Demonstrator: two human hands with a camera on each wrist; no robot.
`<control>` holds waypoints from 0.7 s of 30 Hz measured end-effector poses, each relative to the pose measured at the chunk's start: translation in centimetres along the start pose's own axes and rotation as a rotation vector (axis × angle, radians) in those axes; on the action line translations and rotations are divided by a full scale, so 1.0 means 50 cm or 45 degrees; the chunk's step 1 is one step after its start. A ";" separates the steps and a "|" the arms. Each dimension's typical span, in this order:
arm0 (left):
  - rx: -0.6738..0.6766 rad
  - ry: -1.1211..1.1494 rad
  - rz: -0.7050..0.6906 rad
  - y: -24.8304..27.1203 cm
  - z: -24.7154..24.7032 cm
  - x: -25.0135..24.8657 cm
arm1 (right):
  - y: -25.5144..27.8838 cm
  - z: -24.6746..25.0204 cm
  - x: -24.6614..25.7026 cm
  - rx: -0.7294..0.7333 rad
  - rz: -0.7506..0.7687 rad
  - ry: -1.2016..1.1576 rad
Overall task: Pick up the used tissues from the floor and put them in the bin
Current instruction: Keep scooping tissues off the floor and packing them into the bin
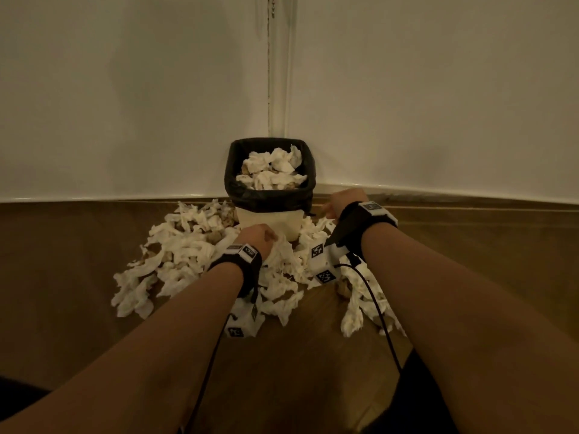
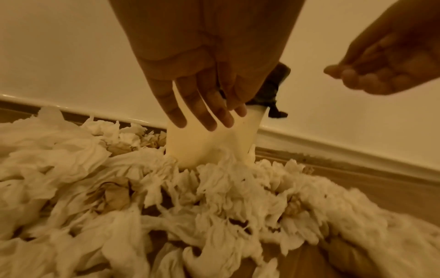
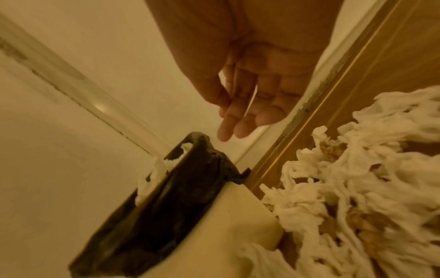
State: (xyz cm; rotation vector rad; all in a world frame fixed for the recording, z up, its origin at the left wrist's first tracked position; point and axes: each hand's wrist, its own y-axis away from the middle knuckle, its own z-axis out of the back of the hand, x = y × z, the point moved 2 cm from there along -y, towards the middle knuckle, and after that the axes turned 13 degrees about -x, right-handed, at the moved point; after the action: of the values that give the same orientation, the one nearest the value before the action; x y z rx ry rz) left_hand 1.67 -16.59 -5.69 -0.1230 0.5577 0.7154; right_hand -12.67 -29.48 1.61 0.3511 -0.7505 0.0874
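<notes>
A cream bin (image 1: 269,221) with a black liner (image 1: 232,183) stands in the corner, and crumpled tissues (image 1: 272,170) fill it to the rim. Used white tissues (image 1: 188,245) lie heaped on the wooden floor around its base, some stained brown. My left hand (image 1: 258,238) hovers just above the heap in front of the bin; in the left wrist view its fingers (image 2: 202,111) are straight and hold nothing. My right hand (image 1: 340,203) hangs by the bin's right rim, its fingers (image 3: 240,120) relaxed and empty. The tissue heap (image 2: 166,197) (image 3: 357,188) spreads below both hands.
Two white walls meet behind the bin, with a white baseboard (image 1: 438,191) along the floor. A bead chain (image 1: 273,4) hangs in the corner. Black cables (image 1: 376,308) trail from both wrist devices. Bare wooden floor (image 1: 297,371) lies between my forearms.
</notes>
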 end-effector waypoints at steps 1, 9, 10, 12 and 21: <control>0.006 -0.034 -0.008 -0.001 -0.012 0.007 | -0.012 -0.007 -0.011 -0.016 0.009 -0.069; 0.157 -0.215 -0.054 -0.011 -0.102 0.005 | -0.030 -0.085 -0.129 -0.057 -0.128 -0.241; 0.193 -0.227 -0.030 -0.013 -0.115 0.007 | -0.033 -0.093 -0.146 -0.048 -0.158 -0.195; 0.286 -0.207 0.032 -0.017 -0.136 0.014 | -0.034 -0.105 -0.173 -0.036 -0.230 -0.131; 0.365 -0.212 0.119 -0.025 -0.156 0.028 | -0.054 -0.130 -0.215 -0.110 -0.186 -0.010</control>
State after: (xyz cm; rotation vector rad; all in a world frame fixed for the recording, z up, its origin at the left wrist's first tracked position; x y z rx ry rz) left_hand -0.09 -19.01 -13.15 0.2291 0.5031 0.7212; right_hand -15.77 -29.30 -10.86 0.3231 -0.7318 -0.0838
